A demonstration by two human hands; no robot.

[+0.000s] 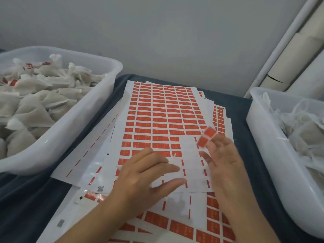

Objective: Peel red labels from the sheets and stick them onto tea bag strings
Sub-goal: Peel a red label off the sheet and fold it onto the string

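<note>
Sheets of red labels (163, 111) lie stacked on the dark cloth between two tubs. My left hand (147, 174) rests flat on the top sheet with straight fingers, pressing it down. My right hand (222, 158) is lifted just above the sheet's right side and pinches a peeled red label (206, 136) at its fingertips; the label is blurred. A thin white string or sliver (174, 156) pokes up beside my left hand's fingers. Tea bags with red labels fill the left tub (35, 95).
A big white plastic tub (91, 120) stands at the left. Another white tub (266, 137) at the right holds tangled tea bags (305, 132). More label sheets (201, 227) lie underneath, toward me. A grey wall is behind; white rolls (298, 55) lean at the back right.
</note>
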